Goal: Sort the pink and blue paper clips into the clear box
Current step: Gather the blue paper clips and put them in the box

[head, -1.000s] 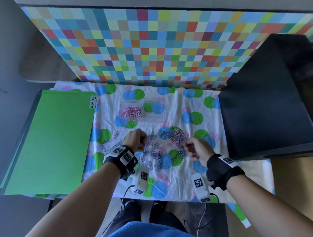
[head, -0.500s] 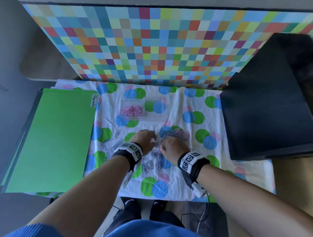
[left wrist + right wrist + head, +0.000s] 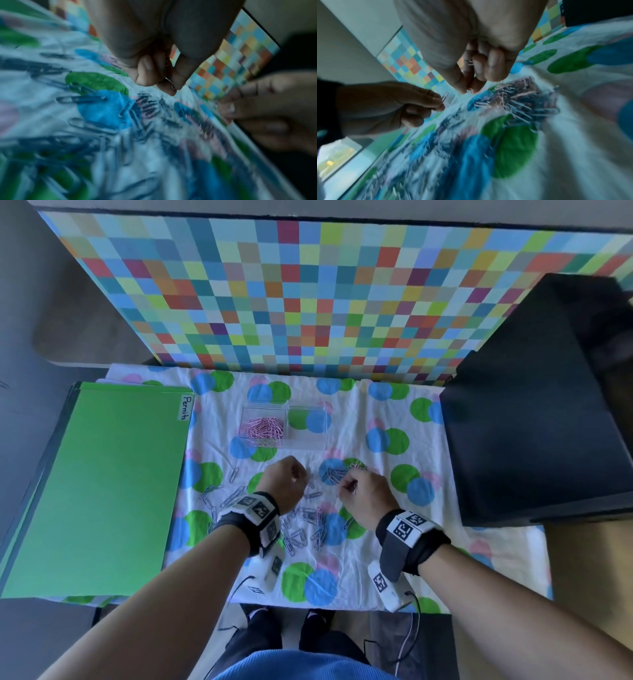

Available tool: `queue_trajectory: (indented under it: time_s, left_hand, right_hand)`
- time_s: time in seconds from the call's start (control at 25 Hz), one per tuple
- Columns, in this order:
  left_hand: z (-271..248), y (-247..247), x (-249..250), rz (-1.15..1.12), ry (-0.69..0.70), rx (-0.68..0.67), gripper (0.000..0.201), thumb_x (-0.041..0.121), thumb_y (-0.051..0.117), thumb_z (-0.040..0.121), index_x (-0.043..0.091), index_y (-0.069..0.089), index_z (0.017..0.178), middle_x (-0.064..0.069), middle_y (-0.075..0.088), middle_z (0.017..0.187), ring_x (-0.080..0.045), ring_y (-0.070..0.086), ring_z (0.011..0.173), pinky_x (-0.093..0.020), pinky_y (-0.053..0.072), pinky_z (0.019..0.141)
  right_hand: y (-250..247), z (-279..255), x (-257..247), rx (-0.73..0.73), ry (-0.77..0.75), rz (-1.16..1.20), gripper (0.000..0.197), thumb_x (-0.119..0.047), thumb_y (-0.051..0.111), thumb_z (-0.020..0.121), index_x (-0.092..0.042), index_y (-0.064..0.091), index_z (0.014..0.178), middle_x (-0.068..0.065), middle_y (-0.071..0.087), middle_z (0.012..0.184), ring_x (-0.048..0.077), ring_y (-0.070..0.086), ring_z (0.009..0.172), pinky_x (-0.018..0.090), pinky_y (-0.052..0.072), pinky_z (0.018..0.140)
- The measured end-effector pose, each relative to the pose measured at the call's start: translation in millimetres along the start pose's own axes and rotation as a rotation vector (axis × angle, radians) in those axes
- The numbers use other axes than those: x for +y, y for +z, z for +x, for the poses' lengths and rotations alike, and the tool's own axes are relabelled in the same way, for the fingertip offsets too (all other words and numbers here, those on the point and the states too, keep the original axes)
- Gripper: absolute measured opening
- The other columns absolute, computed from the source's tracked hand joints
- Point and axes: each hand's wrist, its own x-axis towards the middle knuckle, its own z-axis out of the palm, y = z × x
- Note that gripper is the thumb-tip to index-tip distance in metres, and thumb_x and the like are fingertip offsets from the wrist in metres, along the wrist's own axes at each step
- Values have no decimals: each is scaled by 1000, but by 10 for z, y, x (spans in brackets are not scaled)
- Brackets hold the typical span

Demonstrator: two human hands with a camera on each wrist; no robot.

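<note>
Hands: left hand and right hand hover close together over the spotted cloth on the tabletop.
Left grip: narrow, fingertips pinching one paper clip.
Right grip: curled, pinching a pink clip.
Loose clips: mixed pile just beyond the right hand; blue clips scattered between the wrists.
Clear box: beyond the hands, pink clips in its left compartment.

Office desk: "Permits" folder, paper clips.
</note>
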Motion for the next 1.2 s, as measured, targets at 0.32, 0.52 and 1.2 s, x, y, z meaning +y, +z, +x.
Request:
queue_trajectory:
  time_s: [0.32,0.52,1.2]
  left_hand:
    - [-57,-112,223,-1299,-427,-192,26,7,33,85,2,59,80,-7,52,62,-16,44,48,-24,35,46]
    - [-43,-75,254,-1462,-452,-164,33,12,27,93,4,59,91,-13,62,77,-23,60,67,-29,49,53]
    - [854,-782,6,-536,-244,117,24,27,59,86,15,63,106,-4,64,93,-21,58,86,-28,44,73]
  right_hand:
    - [-163,246,-691,-106,-226,-9,14,-6,57,85,-7,67,95,2,61,82,15,55,72,20,43,68]
    - [-91,275,-950,-306,-365,-375,28,-1,52,81,-6,59,107,15,61,104,31,61,93,39,51,80]
    - [-539,-77,470,91,180,2,20,-9,54,89,-12,64,105,4,67,102,12,61,86,11,38,74]
